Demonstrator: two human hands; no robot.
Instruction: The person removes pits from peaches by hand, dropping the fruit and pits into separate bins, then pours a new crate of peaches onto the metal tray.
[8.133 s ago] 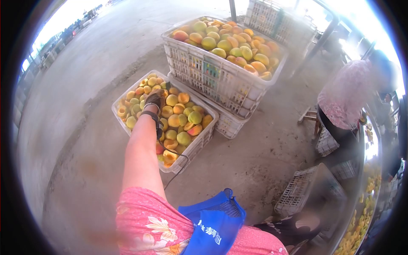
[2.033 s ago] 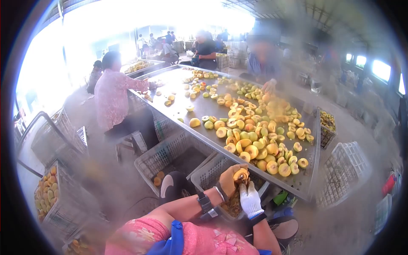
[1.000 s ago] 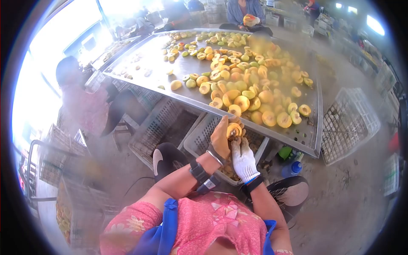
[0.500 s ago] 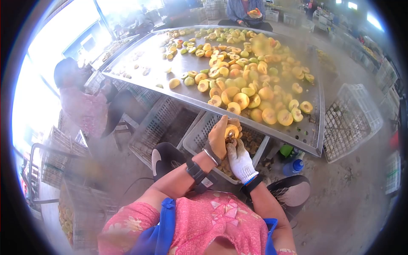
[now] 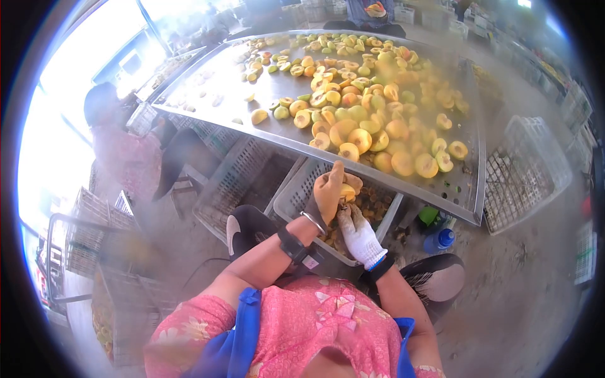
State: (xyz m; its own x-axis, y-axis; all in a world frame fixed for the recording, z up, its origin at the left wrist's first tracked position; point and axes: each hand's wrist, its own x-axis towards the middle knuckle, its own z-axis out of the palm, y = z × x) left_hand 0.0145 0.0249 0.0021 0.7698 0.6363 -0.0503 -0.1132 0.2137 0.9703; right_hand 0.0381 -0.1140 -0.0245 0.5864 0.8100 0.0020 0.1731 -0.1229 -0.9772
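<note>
My left hand (image 5: pixel 329 192), with a band and a metal bracelet at the wrist, is wrapped round a yellow fruit half (image 5: pixel 347 192). My right hand (image 5: pixel 357 230), in a white glove with soiled fingertips, has its fingers pressed together against the lower side of that fruit. Whether a small tool sits between them is too small to tell. Both hands are above a grey crate (image 5: pixel 292 199) with brown and orange pieces inside. Just beyond them, many yellow fruit halves (image 5: pixel 360 140) lie on a metal table (image 5: pixel 271 131).
Another crate (image 5: pixel 217 195) stands left of the grey one. On the right are a blue-capped bottle (image 5: pixel 439 240) and a white crate (image 5: pixel 529 170). One person (image 5: pixel 126 151) sits at the left; another (image 5: pixel 372 14) sits across the table. Stacked crates (image 5: pixel 91 239) stand at the lower left.
The view has shifted slightly. My left hand has turned more upright around the fruit, and my right fingers have moved slightly down with it.
</note>
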